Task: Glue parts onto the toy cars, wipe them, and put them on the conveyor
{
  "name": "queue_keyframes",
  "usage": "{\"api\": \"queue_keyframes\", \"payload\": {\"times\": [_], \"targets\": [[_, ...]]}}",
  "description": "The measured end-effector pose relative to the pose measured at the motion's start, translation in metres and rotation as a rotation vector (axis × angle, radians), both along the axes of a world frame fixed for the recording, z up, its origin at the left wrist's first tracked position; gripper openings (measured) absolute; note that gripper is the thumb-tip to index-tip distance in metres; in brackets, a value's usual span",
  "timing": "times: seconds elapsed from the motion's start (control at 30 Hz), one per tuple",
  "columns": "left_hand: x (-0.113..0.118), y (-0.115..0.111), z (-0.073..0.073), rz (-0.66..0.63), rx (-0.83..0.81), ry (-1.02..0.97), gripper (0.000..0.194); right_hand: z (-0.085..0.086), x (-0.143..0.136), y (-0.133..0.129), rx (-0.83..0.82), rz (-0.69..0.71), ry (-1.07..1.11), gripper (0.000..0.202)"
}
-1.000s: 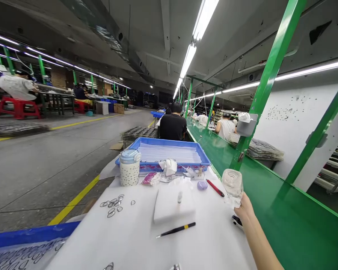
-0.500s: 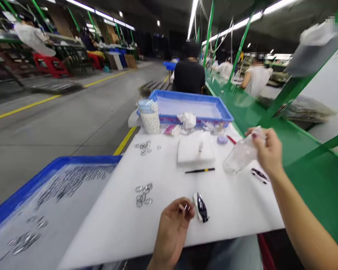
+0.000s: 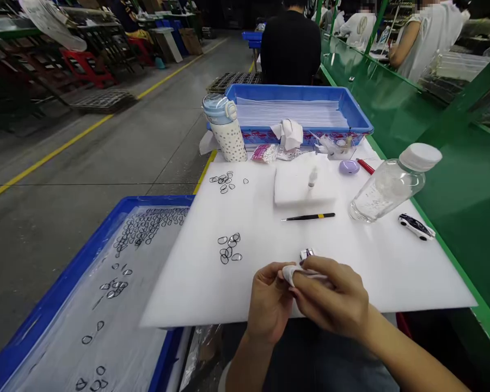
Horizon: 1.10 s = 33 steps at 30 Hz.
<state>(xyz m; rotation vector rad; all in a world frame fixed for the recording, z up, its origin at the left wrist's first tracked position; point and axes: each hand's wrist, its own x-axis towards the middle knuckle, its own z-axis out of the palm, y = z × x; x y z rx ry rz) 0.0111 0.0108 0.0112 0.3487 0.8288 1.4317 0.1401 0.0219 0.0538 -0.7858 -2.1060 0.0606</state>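
My left hand [image 3: 269, 305] and my right hand [image 3: 341, 299] meet over the near edge of the white foam-topped table. A white cloth [image 3: 289, 274] is wrapped over my right fingertips and pressed against the pinched fingers of my left hand. What the left fingers hold is covered by the cloth and the hands. Just beyond my right hand a small toy car [image 3: 306, 253] is mostly hidden. A second white and black toy car [image 3: 416, 227] lies to the right. The clear bottle [image 3: 386, 185] with a white cap stands behind it, holding some clear liquid.
Dark rings [image 3: 230, 248] lie in two groups at left. Tweezers [image 3: 310, 216] lie before a white foam block [image 3: 304, 188] bearing a small vial [image 3: 312, 177]. A patterned tumbler [image 3: 228, 130] and blue tray [image 3: 363, 117] stand behind. Another blue tray [image 3: 114, 218] sits lower left.
My right hand has let go of the bottle, now standing on the table, and come down to my left hand with the white cloth. The head view has tilted downward.
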Motion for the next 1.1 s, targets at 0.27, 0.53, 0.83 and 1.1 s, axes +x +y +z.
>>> {"api": "queue_keyframes", "payload": {"times": [0.27, 0.53, 0.83, 1.1], "targets": [[0.0, -0.002, -0.001, -0.086, 0.043, -0.051, 0.028, 0.015, 0.035, -0.005, 0.03, -0.201, -0.03, 0.013], [-0.003, -0.004, 0.001, -0.014, 0.133, 0.146, 0.024, 0.004, 0.021, -0.008, -0.075, -0.025, -0.054, 0.016], [-0.003, -0.015, -0.002, 0.122, 0.618, 1.332, 0.025, -0.02, 0.057, -0.005, -0.578, -0.257, 0.213, 0.013], [0.012, -0.012, -0.008, 0.174, 0.786, 1.647, 0.016, -0.031, 0.046, -0.004, -0.658, -0.237, 0.131, 0.008]]}}
